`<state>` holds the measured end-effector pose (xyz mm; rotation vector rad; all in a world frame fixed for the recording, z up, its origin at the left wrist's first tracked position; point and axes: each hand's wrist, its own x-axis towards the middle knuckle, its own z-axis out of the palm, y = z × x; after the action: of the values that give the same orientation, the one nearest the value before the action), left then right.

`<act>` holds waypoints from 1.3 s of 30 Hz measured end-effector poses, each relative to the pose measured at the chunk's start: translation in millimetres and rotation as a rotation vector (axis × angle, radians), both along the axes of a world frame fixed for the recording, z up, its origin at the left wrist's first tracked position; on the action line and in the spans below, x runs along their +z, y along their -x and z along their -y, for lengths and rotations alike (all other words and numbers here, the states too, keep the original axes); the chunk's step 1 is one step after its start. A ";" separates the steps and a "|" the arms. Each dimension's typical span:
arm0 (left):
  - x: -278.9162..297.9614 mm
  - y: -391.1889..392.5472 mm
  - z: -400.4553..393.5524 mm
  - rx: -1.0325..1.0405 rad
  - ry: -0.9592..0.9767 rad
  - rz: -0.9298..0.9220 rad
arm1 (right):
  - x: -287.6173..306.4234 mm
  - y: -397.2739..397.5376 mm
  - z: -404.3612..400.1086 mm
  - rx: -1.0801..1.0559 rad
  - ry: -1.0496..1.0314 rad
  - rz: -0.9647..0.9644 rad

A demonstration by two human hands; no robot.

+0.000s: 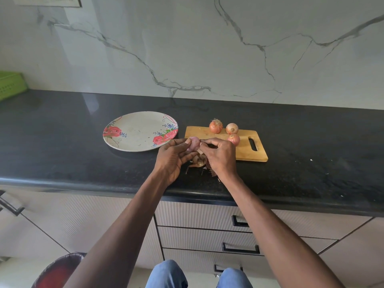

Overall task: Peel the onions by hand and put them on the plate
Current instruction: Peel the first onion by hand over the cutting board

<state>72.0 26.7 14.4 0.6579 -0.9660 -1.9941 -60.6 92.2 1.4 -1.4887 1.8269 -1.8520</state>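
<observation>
We grip a half-peeled onion (194,143) between our left hand (173,157) and right hand (219,155), close together, just right of the plate (133,142).

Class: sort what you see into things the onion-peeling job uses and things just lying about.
Job: onion in hands; left hand; right hand; three unpeeled onions; plate; peelings.
Lying about: cutting board; green basket; bin.

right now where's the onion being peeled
Head view, centre: the pinkish onion is held between both hands, above the counter between the floral plate and the cutting board.
</observation>
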 end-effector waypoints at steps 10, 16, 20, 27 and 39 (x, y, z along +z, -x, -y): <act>0.1 -0.5 0.5 0.000 0.022 0.014 | 2.3 -2.1 -2.8 0.013 0.001 0.001; -1.5 0.9 2.0 0.007 0.006 0.014 | 1.9 0.1 1.4 -0.028 -0.041 0.067; -3.2 0.5 4.4 0.009 -0.038 -0.038 | 1.9 1.0 2.1 -0.033 -0.049 -0.010; -6.7 0.9 6.2 0.031 -0.005 -0.026 | 0.4 1.1 4.0 -0.039 -0.096 -0.112; -7.3 1.9 5.2 0.033 0.066 0.020 | 3.1 -0.3 3.2 0.036 -0.202 0.007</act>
<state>70.1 21.5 7.1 0.6539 -1.0226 -1.9217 -60.3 89.0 4.5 -1.4324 1.9062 -1.5993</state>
